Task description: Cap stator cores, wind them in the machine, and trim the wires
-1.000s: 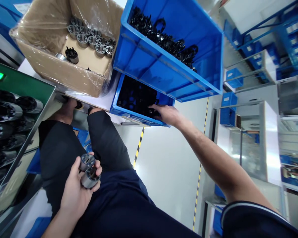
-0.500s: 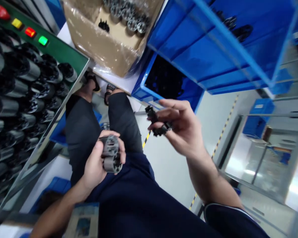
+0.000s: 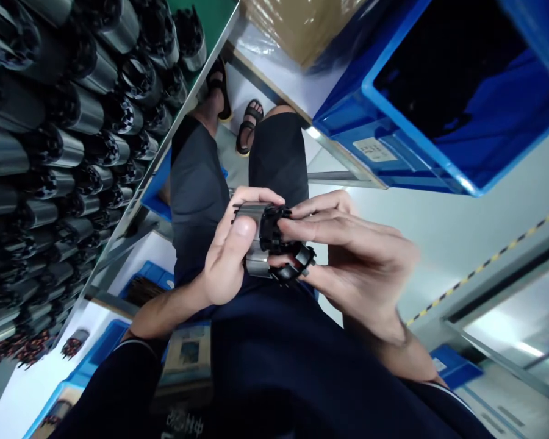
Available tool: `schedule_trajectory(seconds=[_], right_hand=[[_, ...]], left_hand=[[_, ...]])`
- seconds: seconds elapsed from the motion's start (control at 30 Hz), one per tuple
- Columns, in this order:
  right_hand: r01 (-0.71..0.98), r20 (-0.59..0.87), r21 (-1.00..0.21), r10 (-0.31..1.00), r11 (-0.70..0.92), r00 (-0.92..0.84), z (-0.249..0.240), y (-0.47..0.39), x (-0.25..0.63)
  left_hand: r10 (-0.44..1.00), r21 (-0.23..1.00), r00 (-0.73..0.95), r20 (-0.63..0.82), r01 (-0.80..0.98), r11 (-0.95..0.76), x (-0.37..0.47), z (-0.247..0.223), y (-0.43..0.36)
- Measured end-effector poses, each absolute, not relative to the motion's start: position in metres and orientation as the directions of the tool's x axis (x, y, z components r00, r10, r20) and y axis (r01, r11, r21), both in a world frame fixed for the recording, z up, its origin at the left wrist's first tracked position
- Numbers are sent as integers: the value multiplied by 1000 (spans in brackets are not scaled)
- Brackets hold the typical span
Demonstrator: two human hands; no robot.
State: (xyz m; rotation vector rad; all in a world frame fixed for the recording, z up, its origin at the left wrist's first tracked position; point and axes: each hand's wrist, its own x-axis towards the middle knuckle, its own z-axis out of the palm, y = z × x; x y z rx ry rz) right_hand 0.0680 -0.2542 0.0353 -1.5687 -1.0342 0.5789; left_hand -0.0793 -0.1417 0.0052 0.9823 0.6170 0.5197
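My left hand (image 3: 224, 262) is closed around two metal stator cores, an upper core (image 3: 251, 212) and a lower core (image 3: 257, 263), side by side over my lap. In my right hand (image 3: 352, 244) are black plastic end rings with small prongs. The upper black ring (image 3: 271, 228) is against the end of the upper core, with my right fingertips on it. Tilted, the lower black ring (image 3: 302, 263) sits by the lower core's end, near my right thumb. Whether either ring is fully seated, I cannot tell.
Many capped cores (image 3: 85, 116) lie in rows on the left bench. A blue bin (image 3: 370, 146) of dark parts stands at the upper right, beside a plastic-lined carton (image 3: 302, 30). Low on the left is a blue tray (image 3: 153, 271) with thin brown pieces.
My right hand has come left with the black rings and met the cores in my left hand. The cores have turned so their ends face right. The view has shifted downward.
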Motion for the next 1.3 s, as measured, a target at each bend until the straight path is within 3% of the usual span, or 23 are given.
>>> schedule_trajectory(seconds=[0.27, 0.37, 0.43, 0.57, 0.63, 0.73, 0.9, 1.07, 1.3], right_hand=[[320, 173, -947, 846, 3, 504, 31, -247, 62], [339, 189, -940, 881, 35, 434, 35, -247, 60], [357, 118, -934, 914, -31, 388, 43, -249, 66], [428, -18, -867, 874, -256, 486, 53, -258, 90], [471, -46, -836, 892, -280, 450, 51, -262, 99], [419, -68, -870, 904, -261, 422, 43, -265, 98], [205, -24, -962, 807, -179, 590, 38, -256, 72], [258, 59, -961, 843, -97, 534, 31, -248, 65], [213, 127, -977, 858, 21, 497, 15, -257, 66]], left_hand=[[619, 913, 766, -175, -110, 394, -85, -4, -137], [653, 930, 741, -160, -110, 352, -84, -10, -136], [652, 889, 736, -184, -157, 430, -80, -12, -134], [586, 680, 747, -314, -254, 688, -67, -10, -126], [572, 672, 744, -344, -230, 704, -63, -7, -121], [575, 708, 737, -355, -190, 680, -60, -3, -115], [701, 772, 631, -332, -245, 586, -57, -4, -120], [741, 816, 606, -289, -250, 522, -59, -3, -127], [681, 735, 569, -460, -187, 652, -50, 9, -123]])
